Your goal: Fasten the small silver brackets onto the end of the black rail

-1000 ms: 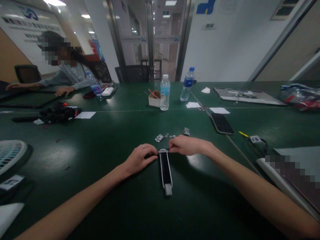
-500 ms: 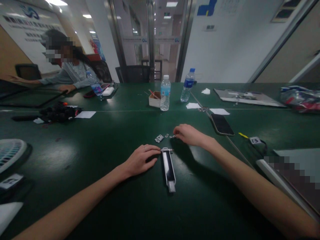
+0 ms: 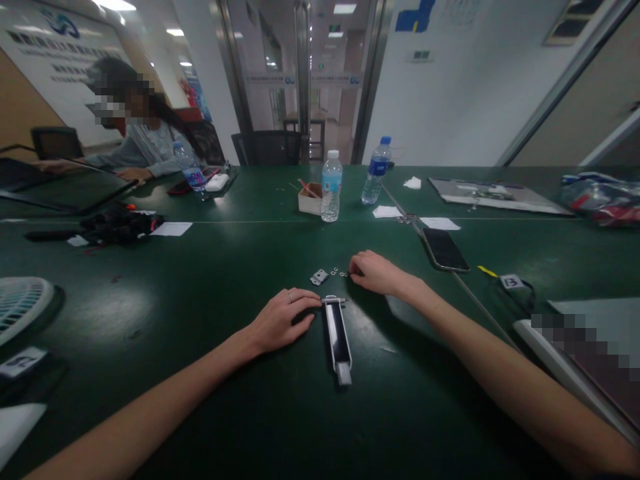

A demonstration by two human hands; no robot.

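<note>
A long narrow black part in a silver metal frame (image 3: 339, 337) lies lengthwise on the green table (image 3: 210, 293) in front of me. My left hand (image 3: 283, 318) rests flat beside its far end, fingers stretched out and fingertips touching the frame's top left corner. My right hand (image 3: 376, 272) lies farther back, its fingers curled and pinched over a row of small washers and screws (image 3: 339, 272). A small silver bracket (image 3: 319, 277) lies just left of those. Whether the right fingers hold one of the small parts is hidden.
A phone (image 3: 444, 249) lies face up to the right. Two water bottles (image 3: 330, 186) and a small open box (image 3: 310, 198) stand farther back. A white fan (image 3: 20, 310) sits at the left edge, black gear (image 3: 117, 227) beyond it. Another person (image 3: 137, 143) sits far left.
My right hand left the frame's far end and moved back to the small washers, then curled over them. The frame's near end swung slightly right. My left hand stayed put.
</note>
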